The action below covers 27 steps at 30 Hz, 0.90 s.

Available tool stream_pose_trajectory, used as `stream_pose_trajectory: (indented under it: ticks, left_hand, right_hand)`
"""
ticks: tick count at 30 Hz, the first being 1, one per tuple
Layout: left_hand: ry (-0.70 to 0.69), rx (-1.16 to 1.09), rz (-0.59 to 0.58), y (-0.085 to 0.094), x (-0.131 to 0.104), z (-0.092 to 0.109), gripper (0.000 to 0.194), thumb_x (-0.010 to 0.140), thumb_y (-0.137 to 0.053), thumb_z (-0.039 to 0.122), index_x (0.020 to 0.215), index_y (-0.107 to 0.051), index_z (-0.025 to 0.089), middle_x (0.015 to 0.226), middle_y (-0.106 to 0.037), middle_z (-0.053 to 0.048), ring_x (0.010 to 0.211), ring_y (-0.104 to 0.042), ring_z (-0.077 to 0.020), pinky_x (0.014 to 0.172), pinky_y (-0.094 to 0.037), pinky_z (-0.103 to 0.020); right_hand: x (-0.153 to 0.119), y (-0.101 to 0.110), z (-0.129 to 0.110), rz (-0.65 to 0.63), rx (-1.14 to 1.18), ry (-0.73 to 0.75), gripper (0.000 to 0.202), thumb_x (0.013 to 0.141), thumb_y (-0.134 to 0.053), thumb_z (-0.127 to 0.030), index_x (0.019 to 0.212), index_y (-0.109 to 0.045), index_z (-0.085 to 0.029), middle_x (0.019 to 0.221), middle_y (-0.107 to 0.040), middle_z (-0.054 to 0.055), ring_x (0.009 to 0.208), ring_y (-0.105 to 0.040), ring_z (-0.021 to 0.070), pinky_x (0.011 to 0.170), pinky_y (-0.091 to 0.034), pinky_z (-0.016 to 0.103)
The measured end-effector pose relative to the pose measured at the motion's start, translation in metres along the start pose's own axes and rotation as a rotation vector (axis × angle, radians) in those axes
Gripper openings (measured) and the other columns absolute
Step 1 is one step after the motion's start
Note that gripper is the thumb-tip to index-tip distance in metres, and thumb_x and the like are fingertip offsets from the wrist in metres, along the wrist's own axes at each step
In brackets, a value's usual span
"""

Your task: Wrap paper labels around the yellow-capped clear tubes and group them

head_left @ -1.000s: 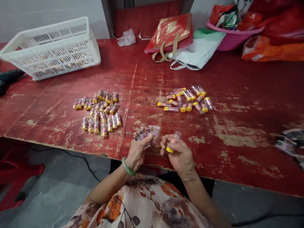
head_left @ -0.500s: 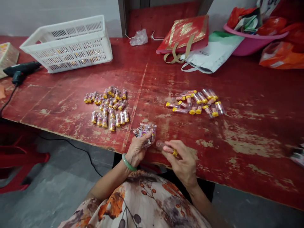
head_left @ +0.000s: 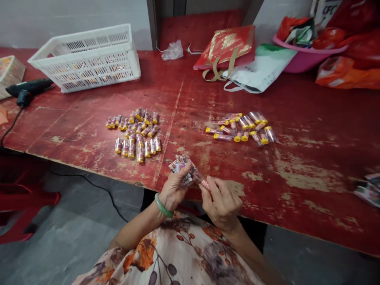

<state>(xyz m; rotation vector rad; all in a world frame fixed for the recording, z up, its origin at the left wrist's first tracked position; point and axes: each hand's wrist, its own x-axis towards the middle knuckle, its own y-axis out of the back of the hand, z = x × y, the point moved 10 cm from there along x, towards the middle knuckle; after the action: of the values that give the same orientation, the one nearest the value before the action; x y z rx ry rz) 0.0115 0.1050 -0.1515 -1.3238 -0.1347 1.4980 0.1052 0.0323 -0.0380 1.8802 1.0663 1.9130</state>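
Observation:
My left hand, with a green bangle at the wrist, is closed on several printed plastic sleeves that fan out past the thumb. My right hand pinches a clear tube with pinkish contents. The tube's far end meets the sleeves; whether it is inside one I cannot tell. Its cap is hidden by my fingers. Left of my hands lies a group of tubes in printed wrap with yellow ends. To the right, beyond my hand, is a loose pile of unwrapped clear tubes with yellow caps.
A white plastic crate stands at the back left, with a black heat gun and its cord beside it. At the back right are a red gift bag, a white bag and a pink basin. A red stool stands at left.
My right hand has brought the tube leftward and up against the sleeves in my left hand. The tube's yellow cap has gone out of sight behind my fingers. The view has shifted slightly.

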Motion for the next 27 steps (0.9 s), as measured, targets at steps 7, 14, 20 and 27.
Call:
stream_pose_trajectory:
  ticks: [7, 14, 20, 27]
  left_hand:
    - [-0.054, 0.141, -0.027, 0.006, 0.000, 0.004, 0.032, 0.055, -0.088, 0.022, 0.075, -0.065, 0.011, 0.072, -0.068, -0.002, 0.064, -0.065, -0.0139, 0.063, -0.058, -0.028]
    - [-0.172, 0.273, -0.078, -0.002, 0.000, 0.011, 0.032, 0.051, -0.089, 0.021, 0.071, -0.066, 0.011, 0.071, -0.068, -0.001, 0.064, -0.065, -0.0134, 0.066, -0.056, -0.027]
    - [-0.219, 0.270, -0.021, 0.002, 0.008, 0.015, 0.032, 0.052, -0.089, 0.022, 0.074, -0.069, 0.010, 0.073, -0.071, -0.004, 0.068, -0.068, -0.0158, 0.071, -0.056, -0.029]
    - [-0.181, 0.254, -0.003, 0.005, 0.019, 0.008, 0.032, 0.055, -0.087, 0.020, 0.077, -0.067, 0.010, 0.076, -0.070, -0.004, 0.070, -0.069, -0.0167, 0.074, -0.055, -0.031]
  right_hand:
    - [-0.003, -0.011, 0.014, -0.028, 0.251, -0.153, 0.029, 0.083, -0.067, -0.020, 0.110, -0.057, -0.016, 0.088, -0.068, 0.009, 0.078, -0.067, 0.0207, 0.069, -0.054, 0.031]
    - [0.000, -0.014, 0.031, -0.111, 0.456, -0.308, 0.020, 0.083, -0.067, -0.021, 0.102, -0.060, -0.020, 0.088, -0.067, 0.006, 0.080, -0.063, 0.0188, 0.073, -0.053, 0.033]
    - [-0.017, -0.029, 0.067, -0.203, 0.475, -0.455, 0.017, 0.081, -0.065, -0.020, 0.098, -0.064, -0.021, 0.084, -0.069, 0.002, 0.077, -0.062, 0.0176, 0.075, -0.051, 0.033]
    - [-0.056, -0.062, 0.104, -0.200, 1.307, -1.053, 0.033, 0.072, -0.071, -0.030, 0.099, -0.056, -0.020, 0.087, -0.064, 0.002, 0.063, -0.059, 0.0127, 0.046, -0.046, 0.022]
